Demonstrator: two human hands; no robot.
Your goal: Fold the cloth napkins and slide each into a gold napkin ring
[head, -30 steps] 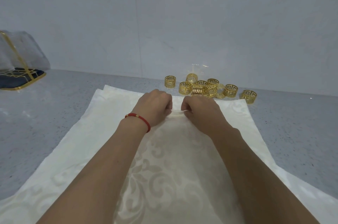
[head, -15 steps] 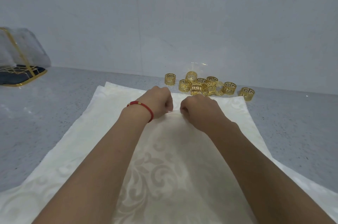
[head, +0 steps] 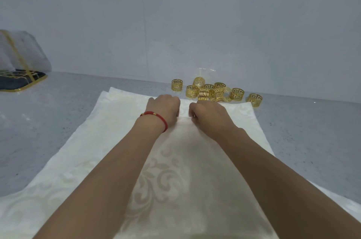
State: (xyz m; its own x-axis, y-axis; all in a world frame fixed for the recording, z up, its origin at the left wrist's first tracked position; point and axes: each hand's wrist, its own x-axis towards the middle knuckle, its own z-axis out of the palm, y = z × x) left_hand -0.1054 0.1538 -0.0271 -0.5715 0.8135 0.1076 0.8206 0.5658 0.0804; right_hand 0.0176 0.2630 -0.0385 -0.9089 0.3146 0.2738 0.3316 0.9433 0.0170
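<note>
A stack of cream cloth napkins (head: 101, 141) with a leaf pattern lies on the grey counter, reaching to the near edge of the view. My left hand (head: 166, 109) and my right hand (head: 208, 114) sit side by side near the far edge of the napkins. Each pinches the edge of a folded-over layer of the top napkin between curled fingers. A red cord bracelet circles my left wrist. Just beyond my hands, several gold napkin rings (head: 213, 92) with a cut-out key pattern lie clustered on the counter.
The grey speckled counter (head: 48, 121) meets a pale wall right behind the rings. At the far left stands a gold wire holder (head: 21, 78) on a dark base with a clear cover. One ring (head: 254, 99) lies apart at the right.
Both hands have carried the pinched napkin edge farther away from me, closer to the far edge of the stack and the rings. The rings stay where they were.
</note>
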